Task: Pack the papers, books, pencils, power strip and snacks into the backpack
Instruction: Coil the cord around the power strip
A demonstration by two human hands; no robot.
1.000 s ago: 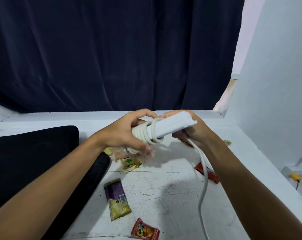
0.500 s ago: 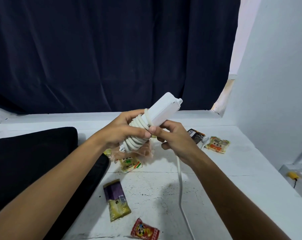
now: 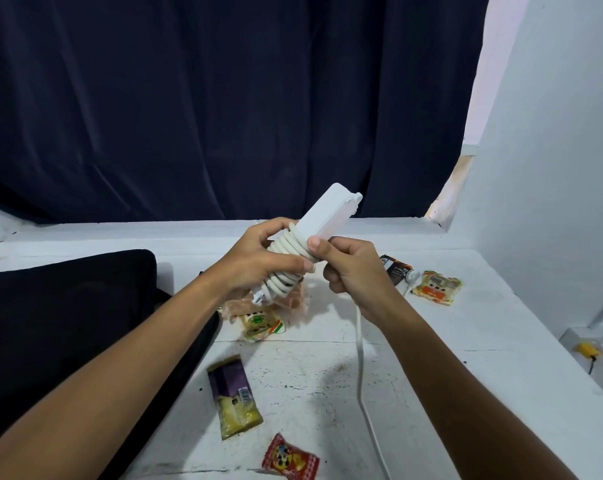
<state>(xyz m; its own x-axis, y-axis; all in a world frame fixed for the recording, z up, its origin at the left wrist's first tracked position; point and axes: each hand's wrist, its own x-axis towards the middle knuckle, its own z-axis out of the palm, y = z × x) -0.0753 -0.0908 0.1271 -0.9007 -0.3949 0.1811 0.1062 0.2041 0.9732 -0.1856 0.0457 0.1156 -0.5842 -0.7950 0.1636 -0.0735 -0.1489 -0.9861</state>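
I hold a white power strip (image 3: 331,214) tilted up to the right above the table. My left hand (image 3: 262,259) grips its lower end, where several turns of white cord (image 3: 288,259) are wound around it. My right hand (image 3: 350,268) pinches the cord against the strip, and the loose cord (image 3: 360,368) hangs down from that hand to the table's near edge. The black backpack (image 3: 64,327) lies flat at the left. Snack packets lie on the table: a purple-yellow one (image 3: 232,398), a red one (image 3: 289,460), a green-white one (image 3: 260,323) and an orange one (image 3: 436,287).
The white table (image 3: 483,341) ends at a dark curtain (image 3: 223,98) behind and a white wall (image 3: 552,168) on the right. A dark packet (image 3: 395,266) and the white plug (image 3: 412,277) lie by the orange snack. A yellow object (image 3: 585,348) sits below the table at right.
The strip has tipped from nearly level to pointing up and right. My right hand left the strip's far end, came down to the wound cord, and more turns now sit on the strip.
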